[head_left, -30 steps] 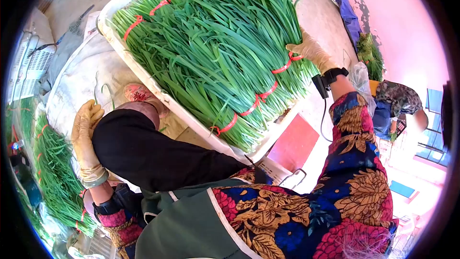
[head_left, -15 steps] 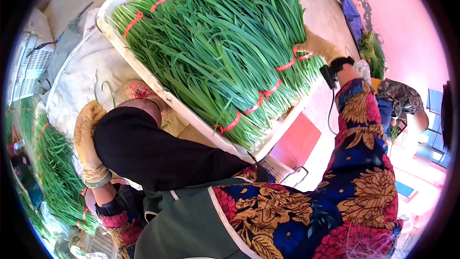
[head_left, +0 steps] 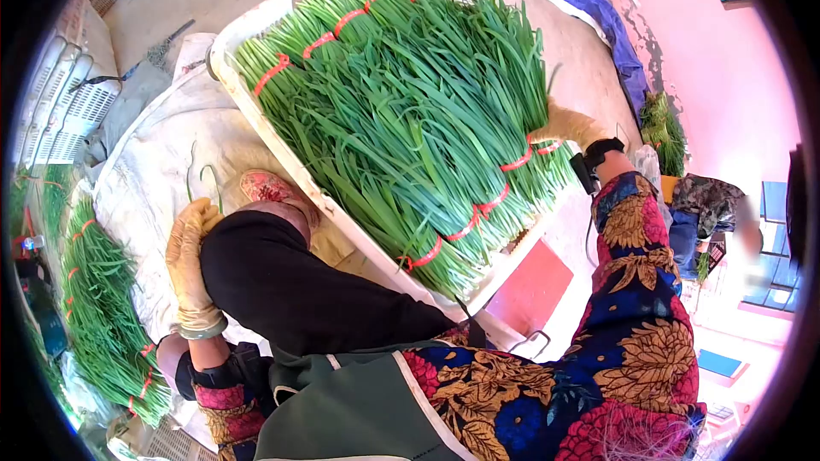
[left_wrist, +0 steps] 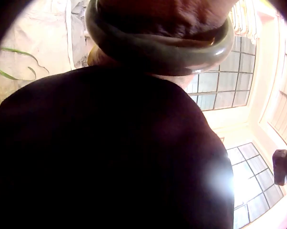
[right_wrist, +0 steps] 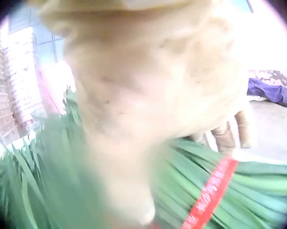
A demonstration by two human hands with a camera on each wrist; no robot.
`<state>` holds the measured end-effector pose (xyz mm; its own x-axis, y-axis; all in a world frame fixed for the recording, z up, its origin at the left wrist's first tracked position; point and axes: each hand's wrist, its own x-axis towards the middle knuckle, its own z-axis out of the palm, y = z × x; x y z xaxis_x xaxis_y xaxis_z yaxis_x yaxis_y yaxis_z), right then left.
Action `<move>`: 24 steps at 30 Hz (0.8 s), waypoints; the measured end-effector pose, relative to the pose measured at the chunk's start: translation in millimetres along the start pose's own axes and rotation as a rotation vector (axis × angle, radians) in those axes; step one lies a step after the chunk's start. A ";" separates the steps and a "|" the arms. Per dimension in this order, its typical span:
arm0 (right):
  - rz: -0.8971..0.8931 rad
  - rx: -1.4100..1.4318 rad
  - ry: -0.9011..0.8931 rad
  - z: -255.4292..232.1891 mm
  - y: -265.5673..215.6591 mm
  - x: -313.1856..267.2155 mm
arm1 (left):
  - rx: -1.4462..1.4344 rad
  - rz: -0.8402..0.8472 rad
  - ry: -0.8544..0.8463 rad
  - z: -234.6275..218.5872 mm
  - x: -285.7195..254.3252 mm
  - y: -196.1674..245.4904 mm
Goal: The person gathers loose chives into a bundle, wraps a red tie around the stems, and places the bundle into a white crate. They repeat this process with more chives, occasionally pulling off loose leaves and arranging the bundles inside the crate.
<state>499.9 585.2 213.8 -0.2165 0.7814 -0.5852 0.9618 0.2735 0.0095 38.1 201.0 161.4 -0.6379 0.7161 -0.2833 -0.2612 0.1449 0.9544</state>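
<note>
Two hands: both gloved; the right hand [head_left: 571,126] is at the far edge of the chives [head_left: 410,111], the left hand [head_left: 190,248] lies against the knee [head_left: 282,277].
Change: against a second ago the crate [head_left: 256,111] sits further right and lower in the head view, and the right hand is sunk deeper among the leaves; likely the load is being steadied rather than lifted.
Right fingers: curled down into a bundle beside a red band [right_wrist: 211,191], gripping it as far as the blurred wrist view lets me say.
Left fingers: straight, flat on the dark trouser cloth, holding nothing.
Chives, place: bundled and stacked in the white crate, on the floor ahead of the knee.
Chives, axis: long axis slants from upper left to lower right; leaf tips fan out towards the upper right.
Side pile [head_left: 102,316]: more banded bundles at left.
</note>
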 end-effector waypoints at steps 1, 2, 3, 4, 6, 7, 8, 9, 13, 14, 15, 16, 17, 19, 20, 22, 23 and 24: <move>0.015 -0.045 -0.044 -8.4 -5.4 -4.2 | 0.003 -0.004 -0.009 -0.8 -0.7 -1.1; -0.139 -0.032 -0.119 -16.4 11.4 6.3 | 0.014 -0.001 -0.005 -1.7 -0.5 -1.7; -0.069 0.142 -0.066 -17.5 26.6 15.3 | 0.022 -0.007 -0.003 -4.1 0.2 -1.8; 0.004 0.316 -0.016 -20.9 28.1 16.0 | 0.029 -0.015 -0.003 -6.1 0.5 -1.9; 0.083 0.548 0.037 -29.3 32.5 14.3 | 0.025 -0.017 -0.005 -8.5 2.1 -4.6; 0.147 0.672 0.104 -19.7 47.8 32.5 | 0.020 -0.016 -0.007 -10.9 1.5 -7.5; 0.212 0.794 0.168 -0.9 79.0 63.6 | 0.015 -0.016 -0.007 -12.0 2.0 -10.8; 0.276 0.917 0.227 10.7 92.0 86.5 | -0.001 -0.033 0.005 -13.3 3.2 -14.2; 0.057 1.389 0.236 12.0 27.5 99.3 | 0.011 -0.080 0.021 -11.3 5.6 -17.8; -0.066 1.522 0.105 -0.9 -2.7 79.7 | 0.023 -0.088 0.014 -9.9 5.7 -14.9; -0.112 1.544 0.120 -3.1 -19.2 81.1 | 0.033 -0.095 0.009 -8.2 6.0 -13.2; -0.159 1.565 0.135 -5.8 -30.2 88.2 | 0.007 -0.105 0.015 -6.6 6.5 -12.5; -0.208 1.586 0.152 -7.8 -42.7 95.5 | -0.020 -0.113 0.022 -5.0 7.5 -12.0; -0.259 1.055 0.517 1.4 -51.4 115.7 | -0.059 -0.130 0.030 -1.6 9.5 -13.3; -0.274 0.733 0.587 3.0 -52.3 121.4 | -0.070 -0.139 0.029 -1.0 11.2 -14.6; -0.333 0.690 0.525 7.1 -61.2 116.8 | -0.064 -0.138 0.013 1.9 13.5 -18.0; -0.312 0.798 0.456 6.2 -68.8 108.2 | -0.044 -0.127 0.003 2.3 15.8 -19.2; -0.275 0.666 0.470 4.4 -75.6 101.7 | -0.027 -0.109 -0.007 3.1 19.3 -19.4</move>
<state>406.0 641.5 150.0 -0.3618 0.9270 -0.0991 0.7310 0.2161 -0.6473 33.1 214.1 137.7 -0.5992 0.7020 -0.3849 -0.3485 0.2042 0.9148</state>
